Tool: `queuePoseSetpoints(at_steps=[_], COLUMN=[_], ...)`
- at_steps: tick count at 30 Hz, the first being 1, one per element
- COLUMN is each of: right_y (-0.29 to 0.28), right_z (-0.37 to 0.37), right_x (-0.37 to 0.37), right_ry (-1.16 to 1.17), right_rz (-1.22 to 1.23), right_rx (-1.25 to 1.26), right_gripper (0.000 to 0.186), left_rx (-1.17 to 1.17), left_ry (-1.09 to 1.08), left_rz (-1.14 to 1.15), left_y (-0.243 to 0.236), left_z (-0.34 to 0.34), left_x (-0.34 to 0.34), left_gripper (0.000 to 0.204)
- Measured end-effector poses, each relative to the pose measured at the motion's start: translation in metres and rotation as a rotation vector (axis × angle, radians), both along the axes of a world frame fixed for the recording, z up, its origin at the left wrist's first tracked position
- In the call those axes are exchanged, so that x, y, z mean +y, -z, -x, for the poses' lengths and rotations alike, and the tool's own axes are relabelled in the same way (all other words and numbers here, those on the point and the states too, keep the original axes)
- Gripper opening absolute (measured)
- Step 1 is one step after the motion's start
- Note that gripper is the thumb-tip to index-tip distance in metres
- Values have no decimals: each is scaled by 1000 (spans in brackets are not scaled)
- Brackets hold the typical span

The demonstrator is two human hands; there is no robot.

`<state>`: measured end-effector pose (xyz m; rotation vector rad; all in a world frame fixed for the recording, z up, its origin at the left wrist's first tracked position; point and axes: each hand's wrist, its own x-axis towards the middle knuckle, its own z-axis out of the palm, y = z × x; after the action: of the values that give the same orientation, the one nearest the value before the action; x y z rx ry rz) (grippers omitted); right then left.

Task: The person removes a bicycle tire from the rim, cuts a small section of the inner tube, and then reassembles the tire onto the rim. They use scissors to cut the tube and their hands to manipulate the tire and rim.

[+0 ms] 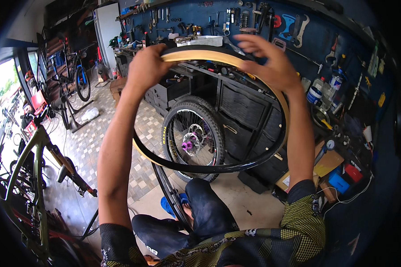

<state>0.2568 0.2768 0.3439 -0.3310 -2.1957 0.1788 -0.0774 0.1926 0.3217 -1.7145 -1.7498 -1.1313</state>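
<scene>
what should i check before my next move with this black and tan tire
1. Left grip secure: ok, closed on the upper left of the tire.
2. Right grip secure: not ok, spread open at the tire's upper right, not wrapped round it.
3. Tire an open loop, not folded: ok.
4. Tire clear of the wheel behind: cannot tell, they overlap in this view.
5. Wheel upright: ok, standing by the dark drawers.
6. Inside of the tire clean: cannot tell, too little of it shows.
</scene>
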Motion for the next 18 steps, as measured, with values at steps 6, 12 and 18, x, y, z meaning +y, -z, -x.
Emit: queuePoseSetpoints(at_steps=[6,12,18], right_y=[176,396,422], right_z=[-183,-191,-146], right_x=[22,11,46], right_ry=[79,109,40], right_rz=[542,1154,1105], right_rx=[243,22,603], right_gripper=[137,124,58], left_rx=[-143,-139,-236], left_ry=[-86,-42,-88], left_rz=[-34,-198,-87], left_y=[-11,-9,-3], left_z=[37,61,62], left_x=[-20,-14,-10], left_gripper=[37,25,41])
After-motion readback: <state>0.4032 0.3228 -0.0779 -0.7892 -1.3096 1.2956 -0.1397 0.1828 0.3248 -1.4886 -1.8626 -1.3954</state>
